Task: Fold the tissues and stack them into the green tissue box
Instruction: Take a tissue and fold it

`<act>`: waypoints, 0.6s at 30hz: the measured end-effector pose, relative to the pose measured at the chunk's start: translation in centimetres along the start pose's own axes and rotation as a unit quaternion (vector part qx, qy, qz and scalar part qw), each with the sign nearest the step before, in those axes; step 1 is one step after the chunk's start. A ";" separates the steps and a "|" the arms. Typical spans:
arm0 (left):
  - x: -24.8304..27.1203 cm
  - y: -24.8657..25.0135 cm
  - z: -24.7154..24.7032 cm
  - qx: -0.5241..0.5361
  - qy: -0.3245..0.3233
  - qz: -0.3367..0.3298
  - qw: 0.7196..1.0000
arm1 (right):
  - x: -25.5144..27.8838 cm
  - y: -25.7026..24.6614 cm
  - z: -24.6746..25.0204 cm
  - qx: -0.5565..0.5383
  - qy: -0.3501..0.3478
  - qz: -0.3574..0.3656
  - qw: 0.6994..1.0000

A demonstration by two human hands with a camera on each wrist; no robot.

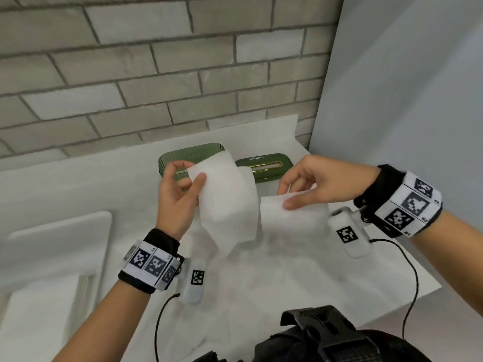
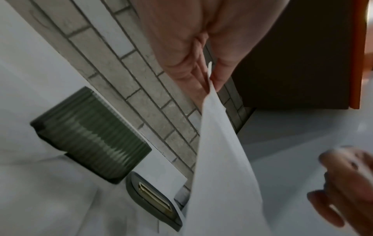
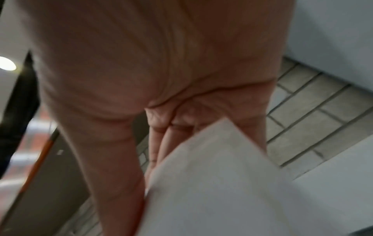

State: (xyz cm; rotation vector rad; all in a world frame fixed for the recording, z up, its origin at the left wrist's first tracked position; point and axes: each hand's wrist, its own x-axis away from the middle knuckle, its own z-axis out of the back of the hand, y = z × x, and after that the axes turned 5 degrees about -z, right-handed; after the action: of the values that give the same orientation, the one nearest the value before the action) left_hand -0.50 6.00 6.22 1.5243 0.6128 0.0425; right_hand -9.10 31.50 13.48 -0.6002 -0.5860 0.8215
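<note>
A white tissue hangs in the air between my two hands, sagging in the middle. My left hand pinches its left corner between thumb and fingers; the left wrist view shows the tissue hanging down from that pinch. My right hand pinches the right end of the same tissue, thumb on top. Behind the hands stands the ribbed green tissue box, open, its front partly hidden by the tissue. Its green lid with a gold slot lies to the right of it.
The white counter ends at a brick wall behind and a pale wall on the right. More white tissue sheets lie spread on the counter below the hands. A white tray sits at the left. Cables trail from both wrists.
</note>
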 end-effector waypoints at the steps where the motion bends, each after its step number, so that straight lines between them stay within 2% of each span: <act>1: 0.0 0.2 0.2 -0.004 0.004 -0.008 1.000 | -0.4 -0.8 0.1 -0.012 -0.018 0.014 1.000; 7: 0.9 1.1 2.1 -0.037 0.028 -0.070 0.997 | -3.4 -3.9 -0.7 -0.113 -0.057 0.081 0.989; 13: 1.0 2.1 3.8 -0.093 0.068 -0.113 0.987 | -7.4 -5.4 -3.2 -0.135 0.058 0.119 0.982; 18: 1.3 3.2 5.7 -0.023 0.108 -0.078 0.991 | -9.3 -6.2 -4.9 -0.179 0.148 0.112 0.966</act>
State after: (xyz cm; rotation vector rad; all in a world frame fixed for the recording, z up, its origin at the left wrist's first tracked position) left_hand 3.96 1.59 8.33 1.4326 0.8965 0.1035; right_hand -7.80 19.45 12.18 -1.1149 -0.3966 0.8220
